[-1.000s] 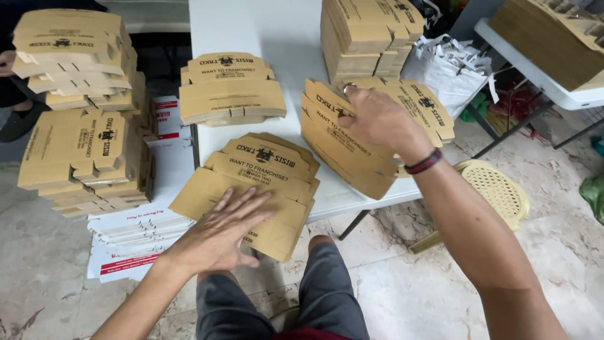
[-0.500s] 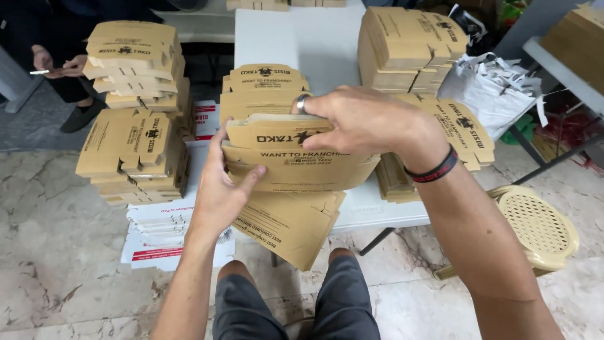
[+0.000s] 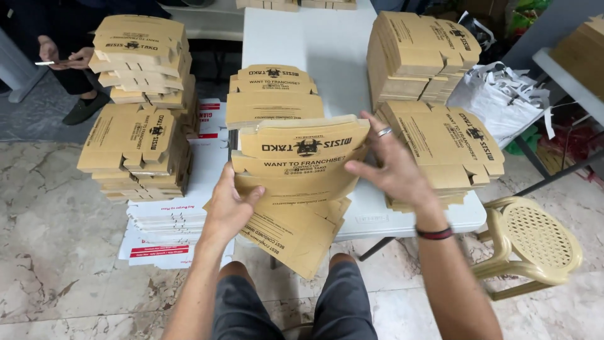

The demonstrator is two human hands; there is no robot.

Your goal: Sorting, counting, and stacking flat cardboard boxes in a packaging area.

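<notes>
My left hand (image 3: 229, 204) pinches the lower left edge of a flat brown cardboard box blank (image 3: 301, 157) held up in the middle of the frame, thumb on its front face and fingers hidden behind; my right hand (image 3: 390, 167) rests against the blank's right edge with fingers spread, a ring on one finger and a dark wristband (image 3: 434, 233) lower down; more flat blanks (image 3: 299, 236) lie under the raised one at the table's near edge, jutting over my knees; the white table (image 3: 333, 50) runs up the centre; a stack of blanks (image 3: 274, 94) sits just behind the held one; taller stacks (image 3: 428, 56) fill the upper right; further piles (image 3: 138, 145) stand at left on white boxes (image 3: 167, 233); a tan plastic stool (image 3: 535, 242) sits at lower right; another person's hands (image 3: 63, 56) show at upper left.
</notes>
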